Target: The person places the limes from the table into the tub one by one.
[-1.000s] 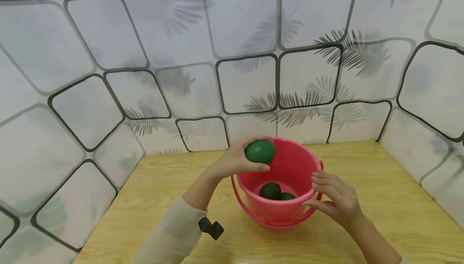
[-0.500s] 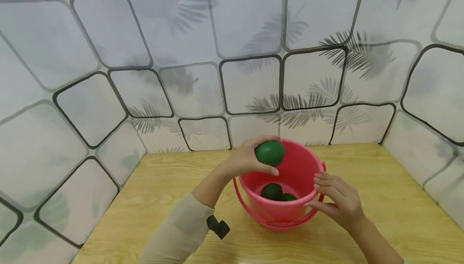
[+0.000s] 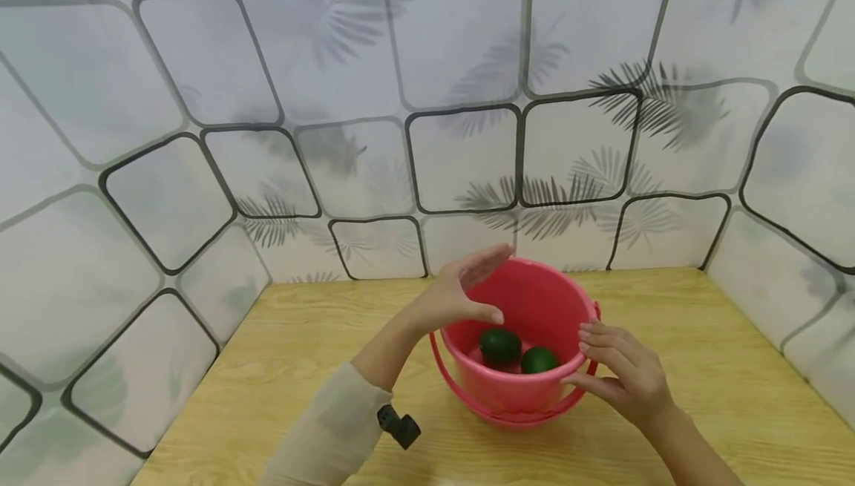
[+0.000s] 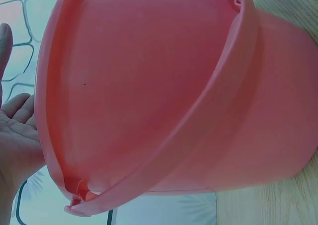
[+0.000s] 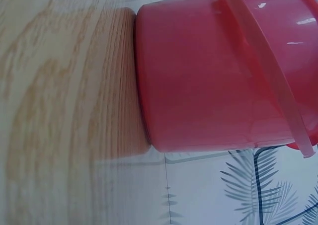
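A pink bucket (image 3: 517,389) stands upright on the table. Inside it lie two visible smooth green oval fruits, the left one (image 3: 499,346) beside a right one (image 3: 539,360). Over the bucket's left rim reaches my left hand (image 3: 461,297), its thumb and fingers spread wide apart with nothing between them. The left wrist view shows that hand's palm (image 4: 20,140) past the rim. My right hand (image 3: 624,375) holds the bucket's right rim, fingertips on the rim and thumb on the outside. No part of the right hand shows in the right wrist view.
The bucket's handle (image 3: 444,375) hangs down across its front. Beneath is a light wood-grain table (image 3: 320,367). Patterned wall covering (image 3: 461,159) rises behind the table and along both sides. A small black device (image 3: 398,427) sits on the left wrist.
My left hand has let go of the green fruit it held over the bucket, and its fingers have spread. The fruits visible inside have shifted. The right hand stays at the rim.
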The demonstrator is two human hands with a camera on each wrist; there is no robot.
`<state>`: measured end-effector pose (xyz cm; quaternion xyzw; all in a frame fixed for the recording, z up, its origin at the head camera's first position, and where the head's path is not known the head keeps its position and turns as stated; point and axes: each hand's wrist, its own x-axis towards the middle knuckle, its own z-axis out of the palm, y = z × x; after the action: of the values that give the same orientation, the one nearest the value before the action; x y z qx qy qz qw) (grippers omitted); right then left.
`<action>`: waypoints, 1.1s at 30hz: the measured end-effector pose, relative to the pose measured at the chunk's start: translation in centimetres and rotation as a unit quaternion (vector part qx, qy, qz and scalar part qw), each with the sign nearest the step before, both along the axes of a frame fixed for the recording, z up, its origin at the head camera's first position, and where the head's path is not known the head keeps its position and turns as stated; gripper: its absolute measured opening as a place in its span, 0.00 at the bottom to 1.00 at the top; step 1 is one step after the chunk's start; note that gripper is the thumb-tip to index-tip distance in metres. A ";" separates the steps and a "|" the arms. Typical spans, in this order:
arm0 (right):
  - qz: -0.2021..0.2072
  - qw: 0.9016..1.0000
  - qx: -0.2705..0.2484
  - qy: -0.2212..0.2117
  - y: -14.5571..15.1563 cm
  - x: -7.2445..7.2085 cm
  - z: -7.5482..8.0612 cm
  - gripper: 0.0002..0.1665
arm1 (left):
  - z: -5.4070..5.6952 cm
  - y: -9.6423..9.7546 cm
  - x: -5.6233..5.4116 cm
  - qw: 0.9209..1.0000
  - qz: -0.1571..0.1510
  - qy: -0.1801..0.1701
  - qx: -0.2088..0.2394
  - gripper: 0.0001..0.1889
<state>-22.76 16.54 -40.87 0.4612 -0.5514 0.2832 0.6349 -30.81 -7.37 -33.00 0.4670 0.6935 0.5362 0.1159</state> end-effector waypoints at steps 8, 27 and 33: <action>-0.012 1.000 -0.001 -0.002 -0.5 0.6 0.8 0.27 | -0.2 -0.6 -0.1 1.000 -0.003 -0.012 0.010 0.44; -0.010 1.000 -0.002 -0.002 -0.2 0.4 0.2 0.26 | -0.9 -1.8 -0.2 0.999 0.028 0.010 0.012 0.52; -0.015 1.000 0.001 -0.006 0.3 -0.1 -0.5 0.26 | -1.5 -2.4 -0.4 0.999 0.042 0.027 0.017 0.51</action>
<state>-22.89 16.85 -41.36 0.4518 -0.5621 0.2763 0.6353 -31.26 -9.74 -34.48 0.4533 0.7060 0.5400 0.0664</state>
